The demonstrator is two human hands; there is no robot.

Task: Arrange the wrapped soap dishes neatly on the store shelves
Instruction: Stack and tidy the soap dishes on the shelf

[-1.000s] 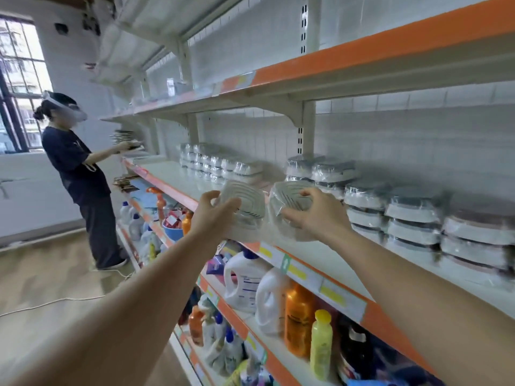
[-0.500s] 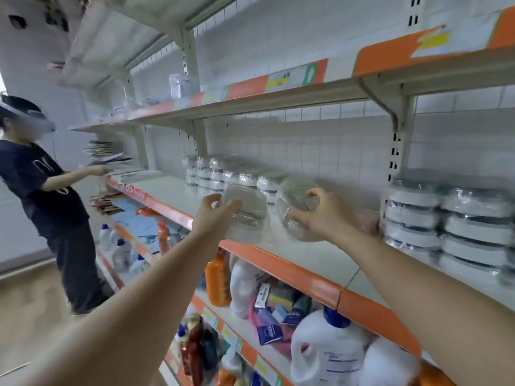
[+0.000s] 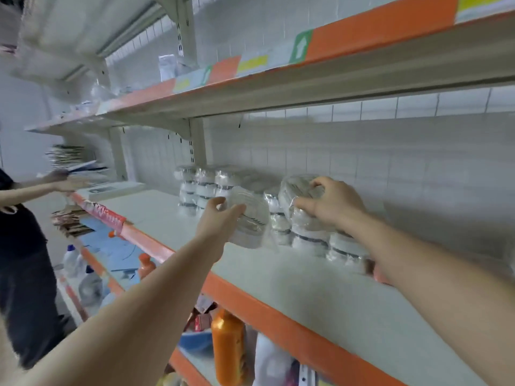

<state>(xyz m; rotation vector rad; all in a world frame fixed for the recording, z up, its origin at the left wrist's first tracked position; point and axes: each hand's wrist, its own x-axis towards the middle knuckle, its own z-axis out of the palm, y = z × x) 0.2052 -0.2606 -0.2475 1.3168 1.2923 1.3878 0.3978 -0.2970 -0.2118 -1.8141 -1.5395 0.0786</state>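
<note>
Soap dish in my left hand: a wrapped soap dish (image 3: 248, 218), pale and ribbed under clear, glossy film, tipped up on edge so its slatted face shows.
Soap dish under my right hand: a second wrapped dish (image 3: 299, 190), same clear film, lying tilted on top of a stack (image 3: 309, 235).
Left hand: my left hand (image 3: 216, 222) grips the first dish from its left side, thumb on top and fingers curled around the rim; the dish is held above the shelf (image 3: 306, 288), just left of the stacks.
Right hand: my right hand (image 3: 330, 204) is clamped on the second dish from above and from the right, fingertips spread over the wrap, pressing it onto the stack.
Stacks: more wrapped dishes stand in a row (image 3: 203, 188) along the back wall, white with dark bands, several high; motion blur softens the details.
Shelf: cream board with an orange front edge; both dishes sit toward its back half.
Below: an orange bottle (image 3: 227, 346) on the lower shelf.
Far left: another person (image 3: 22, 260) in dark clothes reaches to the same shelving.
</note>
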